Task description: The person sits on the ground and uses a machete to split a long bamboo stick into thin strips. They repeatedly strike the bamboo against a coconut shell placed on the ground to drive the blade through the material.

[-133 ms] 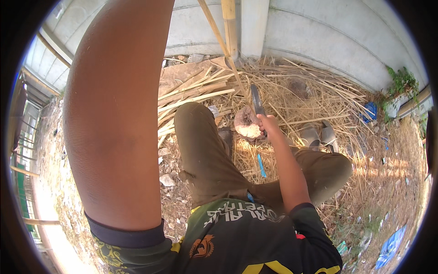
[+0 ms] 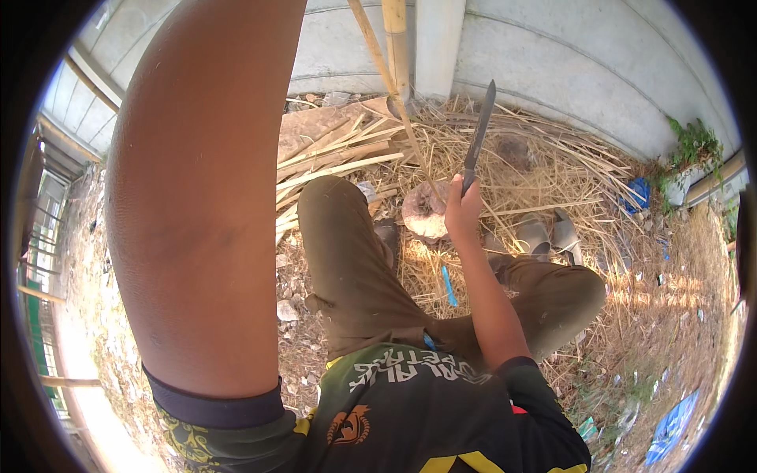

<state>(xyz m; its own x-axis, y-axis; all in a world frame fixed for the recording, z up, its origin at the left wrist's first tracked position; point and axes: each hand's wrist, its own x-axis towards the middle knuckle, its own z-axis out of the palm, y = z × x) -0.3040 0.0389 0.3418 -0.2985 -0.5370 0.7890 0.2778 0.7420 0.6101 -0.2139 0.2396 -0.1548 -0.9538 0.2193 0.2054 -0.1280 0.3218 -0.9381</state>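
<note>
In my right hand (image 2: 464, 203) is a long dark-bladed knife (image 2: 479, 130), its handle wrapped by my fingers and its blade pointing up and away from me. The hand is raised just right of a round wooden chopping block (image 2: 423, 213) on the ground between my legs. A thin bamboo strip (image 2: 377, 55) slants down from the top edge to the block. My left arm (image 2: 201, 197) reaches up along the left side and leaves the picture at the top, so the left hand is out of sight.
Split bamboo strips (image 2: 339, 169) lie left of the block, and shavings (image 2: 544, 185) cover the ground to its right. An upright bamboo pole (image 2: 397, 47) stands by the concrete wall (image 2: 552, 55). A blue strip (image 2: 449, 285) lies before me; blue plastic (image 2: 673, 427) lies far right.
My right hand has lifted the knife up and slightly away. The blade now points up to the right instead of up to the left. My left arm has barely shifted.
</note>
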